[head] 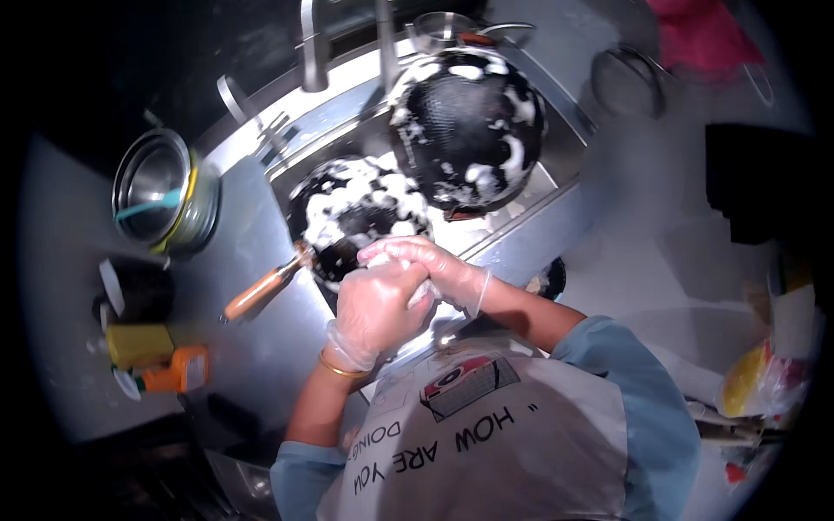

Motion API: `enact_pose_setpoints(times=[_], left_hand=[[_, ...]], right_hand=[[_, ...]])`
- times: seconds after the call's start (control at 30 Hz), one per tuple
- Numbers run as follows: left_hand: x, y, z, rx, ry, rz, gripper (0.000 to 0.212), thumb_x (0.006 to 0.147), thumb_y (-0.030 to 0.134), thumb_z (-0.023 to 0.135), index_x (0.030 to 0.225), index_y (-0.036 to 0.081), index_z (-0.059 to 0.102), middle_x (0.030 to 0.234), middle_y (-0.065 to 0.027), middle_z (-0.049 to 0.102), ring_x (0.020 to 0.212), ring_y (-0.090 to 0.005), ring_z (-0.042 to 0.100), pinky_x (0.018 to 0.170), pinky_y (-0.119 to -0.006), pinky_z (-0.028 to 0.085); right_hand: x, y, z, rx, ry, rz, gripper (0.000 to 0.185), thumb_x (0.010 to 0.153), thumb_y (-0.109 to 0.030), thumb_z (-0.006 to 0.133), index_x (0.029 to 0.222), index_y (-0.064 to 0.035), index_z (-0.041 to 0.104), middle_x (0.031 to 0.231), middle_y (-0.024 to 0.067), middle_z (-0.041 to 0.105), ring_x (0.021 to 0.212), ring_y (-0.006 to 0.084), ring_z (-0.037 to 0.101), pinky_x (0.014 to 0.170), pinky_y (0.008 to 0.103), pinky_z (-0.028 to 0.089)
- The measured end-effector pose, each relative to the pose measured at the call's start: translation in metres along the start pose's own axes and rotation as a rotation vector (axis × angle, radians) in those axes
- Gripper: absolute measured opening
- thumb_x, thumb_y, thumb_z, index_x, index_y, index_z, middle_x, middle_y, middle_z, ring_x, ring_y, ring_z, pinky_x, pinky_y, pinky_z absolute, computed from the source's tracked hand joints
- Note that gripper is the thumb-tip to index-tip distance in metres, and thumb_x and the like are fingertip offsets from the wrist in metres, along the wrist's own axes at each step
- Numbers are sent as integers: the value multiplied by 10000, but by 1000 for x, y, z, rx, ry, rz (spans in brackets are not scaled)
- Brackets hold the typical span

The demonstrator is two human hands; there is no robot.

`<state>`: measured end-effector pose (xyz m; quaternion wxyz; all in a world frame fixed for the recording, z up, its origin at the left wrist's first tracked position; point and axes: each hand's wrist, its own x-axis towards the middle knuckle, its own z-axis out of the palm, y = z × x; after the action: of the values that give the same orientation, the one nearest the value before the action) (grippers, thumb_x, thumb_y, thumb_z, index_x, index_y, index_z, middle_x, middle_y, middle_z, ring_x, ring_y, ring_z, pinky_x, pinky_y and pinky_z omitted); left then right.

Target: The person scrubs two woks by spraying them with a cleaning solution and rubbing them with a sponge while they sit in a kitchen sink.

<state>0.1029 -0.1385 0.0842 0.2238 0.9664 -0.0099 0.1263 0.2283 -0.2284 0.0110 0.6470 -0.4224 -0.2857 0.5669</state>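
Observation:
Both my hands wear clear disposable gloves and meet over the sink's near edge. My left hand is curled around a white, foamy cloth or sponge, and my right hand presses on it from the other side. Most of that wad is hidden by my fingers. Just beyond them a black pan covered in suds lies in the sink, its wooden handle reaching over the left counter. A larger black pan, also soapy, rests tilted in the sink at the far right.
Behind the sink rises a metal faucet. Nested bowls with a teal utensil stand on the left counter, near a yellow sponge and an orange bottle. A strainer and pink cloth lie far right.

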Motion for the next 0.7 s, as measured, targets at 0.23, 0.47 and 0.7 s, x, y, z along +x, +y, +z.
enact_pose_setpoints(times=[0.23, 0.47, 0.7], left_hand=[[100, 28, 80, -68, 412, 201, 575, 611, 303, 793, 1115, 55, 670, 997, -141, 616, 871, -313, 603, 762, -400, 482], [155, 74, 156, -53, 511, 12, 388, 690, 313, 823, 878, 37, 625, 997, -133, 638, 1038, -362, 596, 940, -449, 422], [142, 35, 244, -748, 916, -664, 184, 855, 4, 688, 816, 39, 511, 894, -62, 614, 842, -136, 553, 804, -293, 467]], right_hand=[[-62, -15, -77, 875, 84, -150, 418, 991, -424, 461, 1153, -70, 615, 1125, 78, 670, 995, 206, 661, 881, 358, 539], [-66, 5, -143, 705, 223, -251, 157, 945, -164, 540, 1078, -89, 575, 1023, 9, 602, 953, 120, 576, 862, 291, 483], [-34, 55, -165, 985, 514, 195, 225, 973, -307, 511, 953, -91, 570, 913, -13, 582, 856, 94, 556, 824, 253, 464]])
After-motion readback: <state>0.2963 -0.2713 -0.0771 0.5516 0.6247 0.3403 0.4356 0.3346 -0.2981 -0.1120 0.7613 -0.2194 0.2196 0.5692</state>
